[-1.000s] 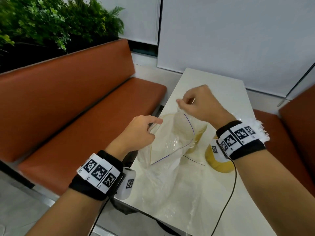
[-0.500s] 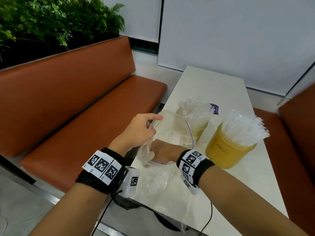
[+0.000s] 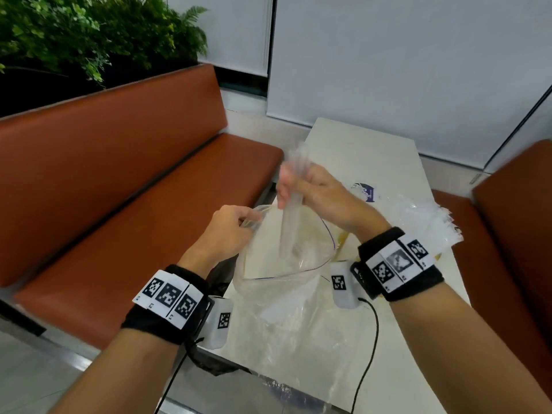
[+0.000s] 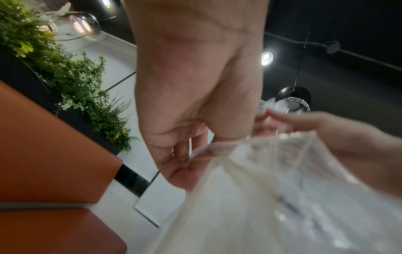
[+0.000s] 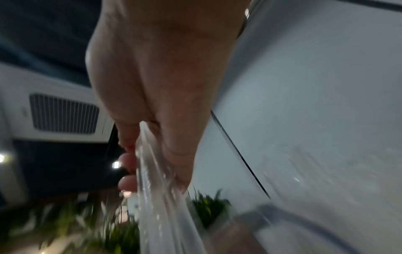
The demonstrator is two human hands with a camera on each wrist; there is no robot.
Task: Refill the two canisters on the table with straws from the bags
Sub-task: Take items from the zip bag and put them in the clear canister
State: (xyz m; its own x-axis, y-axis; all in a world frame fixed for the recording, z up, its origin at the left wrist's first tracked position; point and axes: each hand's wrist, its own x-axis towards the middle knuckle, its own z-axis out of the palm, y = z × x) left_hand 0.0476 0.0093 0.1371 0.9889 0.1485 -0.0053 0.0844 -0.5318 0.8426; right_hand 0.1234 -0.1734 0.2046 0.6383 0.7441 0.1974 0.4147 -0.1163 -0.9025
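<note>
A clear zip bag (image 3: 286,264) stands open on the white table (image 3: 373,150). My left hand (image 3: 230,225) pinches the bag's left rim (image 4: 202,159) and holds the mouth open. My right hand (image 3: 313,189) grips a bundle of clear wrapped straws (image 3: 291,204) above the bag's mouth, their lower ends still inside the bag. In the right wrist view the straws (image 5: 156,189) run between thumb and fingers. Straws (image 3: 430,222) of the right yellow canister show behind my right wrist; both canisters are mostly hidden by my right arm.
An orange bench (image 3: 134,189) runs along the table's left side, with green plants (image 3: 74,34) behind its back. Another orange seat (image 3: 513,234) stands at the right. A second flat plastic bag (image 3: 298,339) lies on the near table. A cable (image 3: 370,348) hangs from my right wrist.
My right hand, reaching down into the bag half a second ago, has come up out of it holding a bundle of straws. The left hand has kept its pinch on the rim.
</note>
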